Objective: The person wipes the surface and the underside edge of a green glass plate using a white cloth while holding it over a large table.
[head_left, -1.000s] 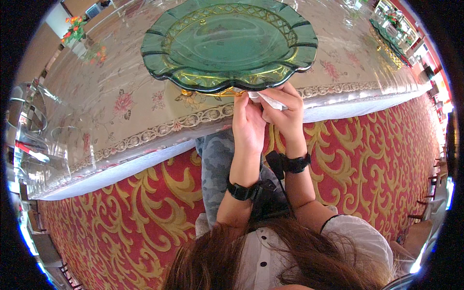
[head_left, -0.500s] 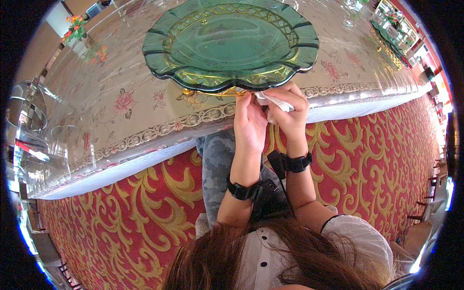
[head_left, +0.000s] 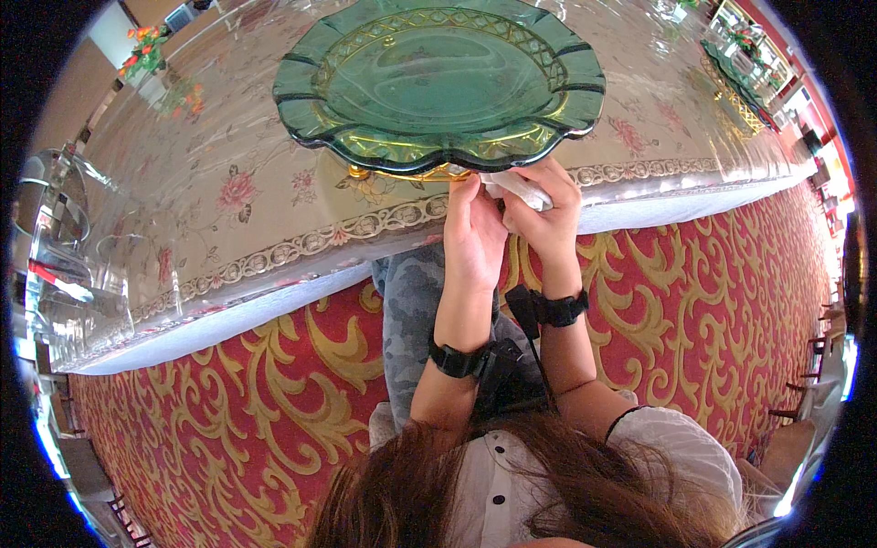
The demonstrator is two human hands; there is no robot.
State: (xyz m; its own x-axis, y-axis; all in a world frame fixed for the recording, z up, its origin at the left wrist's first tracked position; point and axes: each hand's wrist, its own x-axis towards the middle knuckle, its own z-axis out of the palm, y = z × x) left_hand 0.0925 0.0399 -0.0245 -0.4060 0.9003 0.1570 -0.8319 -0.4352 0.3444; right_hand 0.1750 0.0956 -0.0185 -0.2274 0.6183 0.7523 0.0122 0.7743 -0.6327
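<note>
A large green glass plate (head_left: 438, 87) with a scalloped rim rests on a gold metal stand (head_left: 437, 173), mostly hidden beneath it. Under the plate's near edge, my left hand (head_left: 472, 242) has its thumb up against the gold metal; it appears closed on the stand, though its other fingers are largely out of sight. Close on its right, my right hand (head_left: 553, 215) is closed around a crumpled white cloth or tissue (head_left: 523, 190) and presses it toward the stand. The plate's rim covers some of the fingertips.
The table has a flowered cloth (head_left: 274, 219) under a clear glossy cover. Glassware (head_left: 59, 205) stands at the left edge, orange flowers (head_left: 142, 55) at the far left. Another green dish (head_left: 731, 73) on a gold stand is at the far right. Patterned red carpet (head_left: 247, 402) lies below.
The plate and stand have shifted very slightly to the right. My right hand and the white cloth have moved a little; my left hand stays nearly in place.
</note>
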